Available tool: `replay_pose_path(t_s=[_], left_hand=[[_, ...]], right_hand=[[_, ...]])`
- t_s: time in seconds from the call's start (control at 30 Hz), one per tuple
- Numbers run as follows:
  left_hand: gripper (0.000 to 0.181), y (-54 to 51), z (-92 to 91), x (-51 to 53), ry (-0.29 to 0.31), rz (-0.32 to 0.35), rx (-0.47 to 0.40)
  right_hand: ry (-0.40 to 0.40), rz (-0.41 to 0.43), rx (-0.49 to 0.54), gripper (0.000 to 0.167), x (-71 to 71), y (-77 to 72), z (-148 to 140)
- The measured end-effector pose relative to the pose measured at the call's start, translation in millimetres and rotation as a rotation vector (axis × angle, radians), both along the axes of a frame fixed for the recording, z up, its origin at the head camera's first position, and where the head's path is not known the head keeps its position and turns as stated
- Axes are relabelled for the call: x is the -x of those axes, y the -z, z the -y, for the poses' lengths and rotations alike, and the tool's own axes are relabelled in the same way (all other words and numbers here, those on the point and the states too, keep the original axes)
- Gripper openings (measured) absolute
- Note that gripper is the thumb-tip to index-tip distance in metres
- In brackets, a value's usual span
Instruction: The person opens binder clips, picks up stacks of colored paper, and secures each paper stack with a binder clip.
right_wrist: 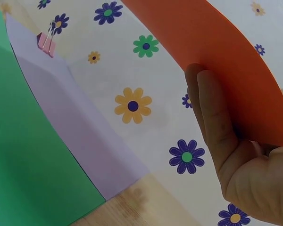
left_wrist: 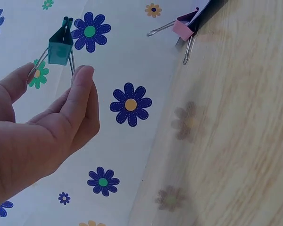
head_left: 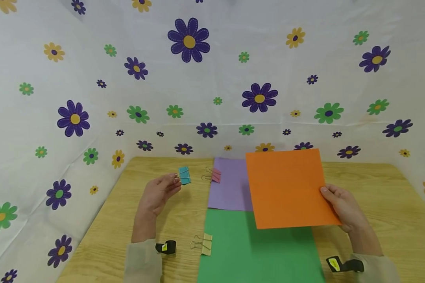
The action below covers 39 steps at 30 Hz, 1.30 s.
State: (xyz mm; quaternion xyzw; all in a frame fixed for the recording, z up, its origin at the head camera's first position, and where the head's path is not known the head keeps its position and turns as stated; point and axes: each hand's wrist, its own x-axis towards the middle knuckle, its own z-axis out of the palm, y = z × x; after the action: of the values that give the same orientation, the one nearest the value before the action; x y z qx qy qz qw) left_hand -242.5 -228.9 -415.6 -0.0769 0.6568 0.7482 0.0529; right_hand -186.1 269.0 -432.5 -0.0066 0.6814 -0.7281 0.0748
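Observation:
Between thumb and fingers my left hand (head_left: 160, 192) pinches a blue binder clip (head_left: 185, 175) by its wire handles, held up over the table. The left wrist view shows this clip (left_wrist: 60, 53) with its handles spread and its jaws close together. My right hand (head_left: 343, 204) grips the right edge of an orange sheet (head_left: 287, 188), raised above the other sheets. Under it lie a purple sheet (head_left: 228, 192) and a green sheet (head_left: 233, 243). A pink binder clip (head_left: 216, 175) sits on the purple sheet's left edge, a yellow binder clip (head_left: 207, 244) on the green sheet's left edge.
The wooden table (head_left: 109, 220) meets a white flower-print cloth (head_left: 219, 70) at the back and sides. A black strap (head_left: 166, 247) shows at the left wrist, another strap (head_left: 344, 264) at the right. The orange sheet hides parts of the purple and green sheets.

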Motion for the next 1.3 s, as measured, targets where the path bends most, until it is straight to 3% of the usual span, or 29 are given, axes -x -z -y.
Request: replay_pose_path(t_s=[0.23,0.47,0.6,0.93,1.3], left_hand=[[0.040,-4.1,-9.3,-2.3,0.002,-0.025,0.053],[0.039,-9.3,-23.7,-6.7,0.031,-0.062,0.191],[0.036,-12.0,-32.1,-8.2,0.031,-0.084,0.220],[0.031,-14.8,-44.1,-11.6,0.034,-0.115,0.233],[0.031,-18.6,-51.6,-14.8,0.042,-0.155,0.225]], right_hand=[[-0.018,-0.014,-0.001,0.017,-1.7,-1.5,3],[-0.022,0.000,0.034,0.017,-2.4,-3.7,5],[-0.008,0.010,0.049,0.019,-3.2,-5.4,7],[0.019,0.025,0.032,0.050,-5.8,-15.8,17],[0.037,0.004,0.026,0.026,-9.7,-19.7,28]])
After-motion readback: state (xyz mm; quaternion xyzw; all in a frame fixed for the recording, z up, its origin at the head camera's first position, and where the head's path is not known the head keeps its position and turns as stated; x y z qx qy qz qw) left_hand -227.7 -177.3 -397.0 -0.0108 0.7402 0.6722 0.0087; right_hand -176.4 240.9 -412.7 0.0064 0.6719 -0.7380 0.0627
